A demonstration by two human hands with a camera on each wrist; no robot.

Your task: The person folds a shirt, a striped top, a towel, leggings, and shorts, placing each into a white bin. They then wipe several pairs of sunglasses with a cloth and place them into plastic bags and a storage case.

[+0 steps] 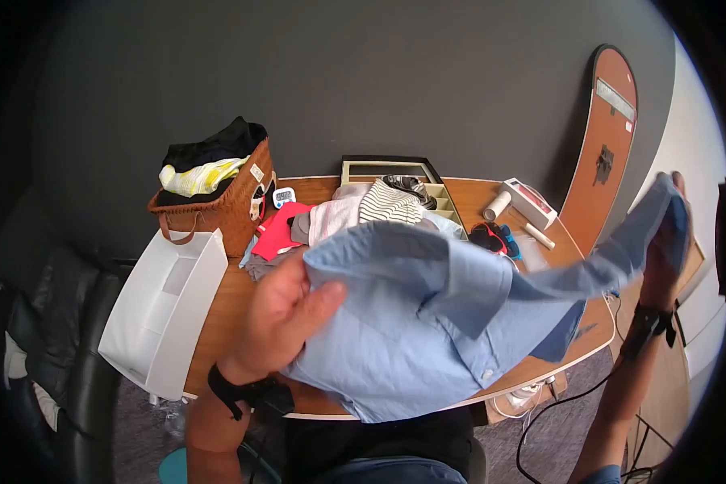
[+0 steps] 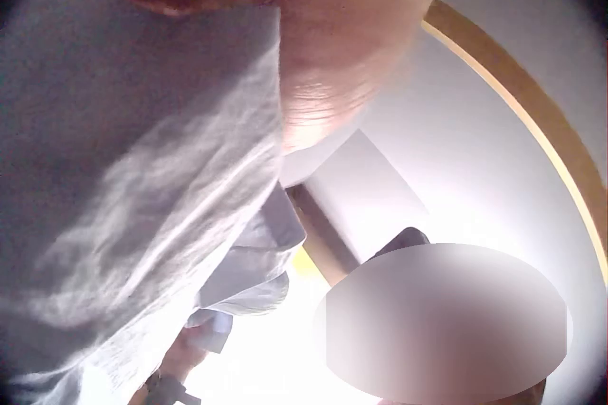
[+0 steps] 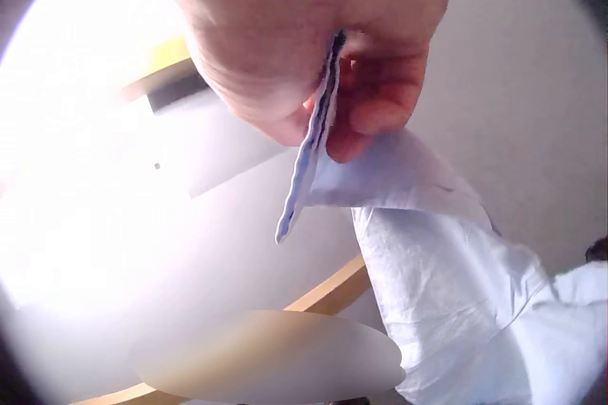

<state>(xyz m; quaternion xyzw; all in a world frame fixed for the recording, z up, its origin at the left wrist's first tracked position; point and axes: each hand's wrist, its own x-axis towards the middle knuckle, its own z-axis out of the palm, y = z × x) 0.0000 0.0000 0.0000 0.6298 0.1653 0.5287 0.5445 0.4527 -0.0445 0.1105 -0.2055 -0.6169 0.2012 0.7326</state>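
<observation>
A light blue button-up shirt (image 1: 395, 339) is held up between both hands over the front of the table. My left hand (image 1: 286, 315) grips its left side, the thumb lying over the fabric. At the far right, my right hand (image 1: 668, 250) holds a narrow end of the shirt, raised and stretched away from the rest. In the right wrist view, the right hand (image 3: 332, 44) pinches a folded edge of the cloth (image 3: 299, 187) between curled fingers. Close to the left wrist camera, the shirt (image 2: 142, 168) hangs from the left hand (image 2: 323, 54), whose fingertips are largely hidden.
Behind the shirt lies a pile of clothes with a red garment (image 1: 278, 230) and a striped one (image 1: 390, 203). A wicker basket (image 1: 210, 218) of clothes and a white bin (image 1: 165, 323) stand left. A white box (image 1: 530, 202), a roll (image 1: 498, 206) and a timer (image 1: 284, 198) sit farther back.
</observation>
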